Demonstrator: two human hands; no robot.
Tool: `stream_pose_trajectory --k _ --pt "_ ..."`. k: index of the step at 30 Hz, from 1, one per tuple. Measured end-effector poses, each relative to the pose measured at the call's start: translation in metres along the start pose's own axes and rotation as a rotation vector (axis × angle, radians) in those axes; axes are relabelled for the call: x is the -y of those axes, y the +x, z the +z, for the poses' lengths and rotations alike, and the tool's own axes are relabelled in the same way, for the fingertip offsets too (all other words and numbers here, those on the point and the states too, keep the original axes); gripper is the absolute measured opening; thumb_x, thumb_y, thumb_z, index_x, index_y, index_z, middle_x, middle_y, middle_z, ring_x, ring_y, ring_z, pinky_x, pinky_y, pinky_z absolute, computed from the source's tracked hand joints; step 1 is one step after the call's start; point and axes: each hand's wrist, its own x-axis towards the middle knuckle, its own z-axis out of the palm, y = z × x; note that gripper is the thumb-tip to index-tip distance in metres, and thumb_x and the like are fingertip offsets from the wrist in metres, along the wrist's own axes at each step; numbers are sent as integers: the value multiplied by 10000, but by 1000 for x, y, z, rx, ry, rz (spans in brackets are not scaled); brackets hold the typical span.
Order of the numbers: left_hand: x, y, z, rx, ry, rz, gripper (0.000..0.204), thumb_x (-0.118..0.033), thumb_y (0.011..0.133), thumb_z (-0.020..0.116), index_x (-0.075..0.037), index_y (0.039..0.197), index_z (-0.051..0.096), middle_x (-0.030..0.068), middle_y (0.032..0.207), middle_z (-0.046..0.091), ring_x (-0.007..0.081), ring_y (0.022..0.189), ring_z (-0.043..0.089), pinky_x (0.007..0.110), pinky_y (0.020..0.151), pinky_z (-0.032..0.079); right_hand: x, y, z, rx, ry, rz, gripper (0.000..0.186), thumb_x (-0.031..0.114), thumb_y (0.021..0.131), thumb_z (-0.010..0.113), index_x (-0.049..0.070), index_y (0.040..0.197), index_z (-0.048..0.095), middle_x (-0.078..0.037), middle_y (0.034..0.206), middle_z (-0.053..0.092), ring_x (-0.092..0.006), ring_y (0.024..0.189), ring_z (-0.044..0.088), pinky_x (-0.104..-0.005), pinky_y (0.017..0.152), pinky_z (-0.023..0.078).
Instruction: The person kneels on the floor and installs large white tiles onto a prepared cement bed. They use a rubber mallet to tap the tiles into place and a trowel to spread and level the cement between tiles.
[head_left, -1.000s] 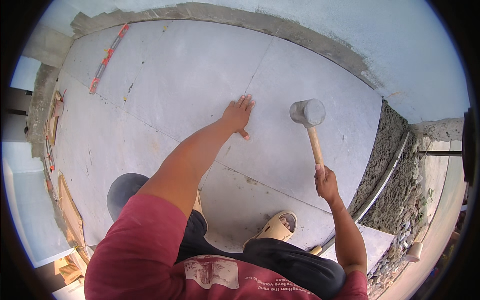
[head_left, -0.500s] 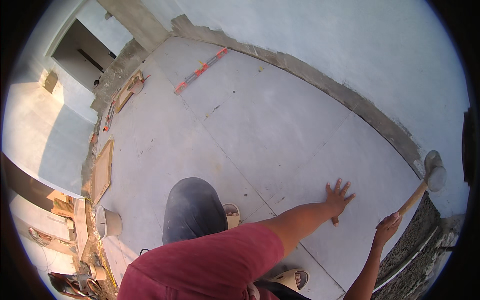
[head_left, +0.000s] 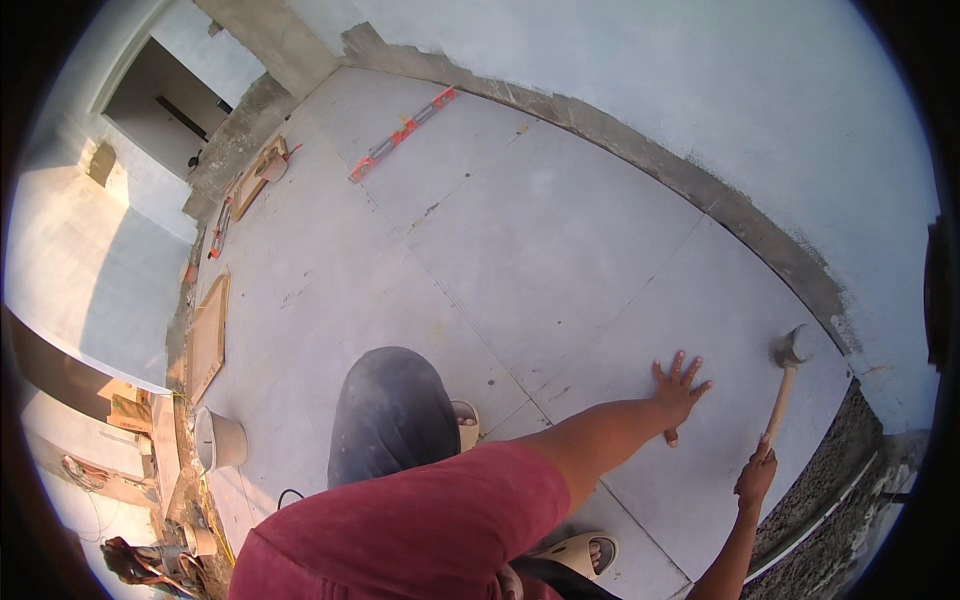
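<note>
My left hand (head_left: 679, 392) lies flat with fingers spread on a large light grey floor tile (head_left: 640, 480). To its right, my right hand (head_left: 756, 477) is wrapped round the wooden handle of a rubber mallet (head_left: 795, 346). The mallet's grey head is over the tile's far right part, by the wall; whether it touches the surface I cannot tell. Thin joints run between this tile and its neighbours.
Rough mortar (head_left: 820, 500) borders the tile on the right. A red spirit level (head_left: 402, 135) lies across the far tiles. Along the left side are a bucket (head_left: 220, 440), a wooden board (head_left: 208, 338) and another level (head_left: 219, 229). A pale blue wall (head_left: 700, 90) rises beyond.
The mallet head has come down and leftward, from in front of the wall to over the tile. My right hand has moved slightly down and left with it. My left hand stays in place.
</note>
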Motion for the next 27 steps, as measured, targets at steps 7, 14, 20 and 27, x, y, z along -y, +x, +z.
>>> stream_pose_trajectory --k 7,14,20,27 --pt "17 -6 9 3 29 -29 1491 -603 519 904 -232 1607 -45 212 1626 -215 544 1452 -177 790 1056 154 177 -65 -69 -207 506 -169 550 616 1001 415 132 741 449 52 509 317 -43 377 329 -235 314 279" --pt "13 2 6 34 71 -47 1415 -643 597 853 -222 1605 -47 224 1630 -176 544 1459 -140 787 1066 167 87 -99 -50 -129 453 -194 672 725 945 352 75 819 466 -7 587 456 -93 461 449 -249 405 355" --pt "-7 7 -6 90 173 -79 1411 -727 617 797 -209 1600 -72 256 1618 -179 561 1449 -145 790 1059 174 60 -81 -51 128 244 173 552 557 1023 440 64 780 496 -7 547 469 -83 464 481 -273 408 381" --pt "-8 7 3 112 198 -85 1459 -752 592 795 -188 1592 -105 261 1610 -203 565 1441 -171 790 1053 180 118 -55 -59 -321 530 -342 472 487 1023 499 62 818 500 -13 562 473 -120 448 449 -271 435 399"
